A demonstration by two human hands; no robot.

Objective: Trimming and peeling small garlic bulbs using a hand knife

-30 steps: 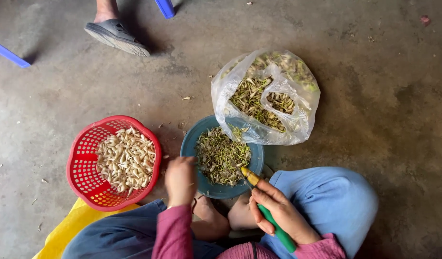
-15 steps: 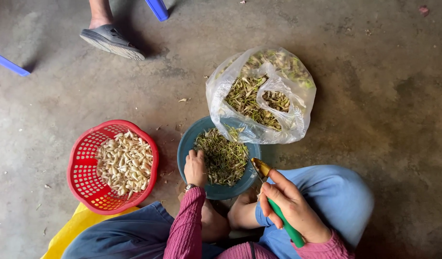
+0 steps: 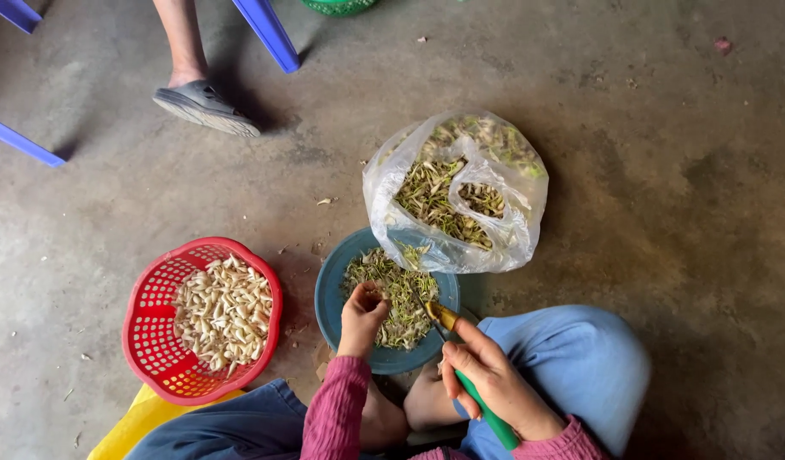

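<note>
My left hand (image 3: 360,317) reaches into a teal bowl (image 3: 333,290) of green plant scraps, its fingers closed around a small piece there. My right hand (image 3: 494,379) grips a green-handled knife (image 3: 477,396) whose yellowish tip lies at the bowl's right rim. A red plastic basket (image 3: 149,341) of pale peeled pieces (image 3: 222,311) sits to the left of the bowl. Behind the bowl, a clear plastic bag (image 3: 511,230) holds more green unpeeled pieces.
Everything rests on a grey concrete floor (image 3: 682,153). Another person's foot in a grey shoe (image 3: 207,106) stands at the far left, beside blue stool legs (image 3: 269,34). My knees in blue trousers (image 3: 580,358) flank the bowl. A yellow thing (image 3: 137,422) peeks out under the basket.
The view has tilted, bringing the far foot and stool legs lower in the frame. My left hand went from the bowl's near rim into the scraps. My right hand kept the knife.
</note>
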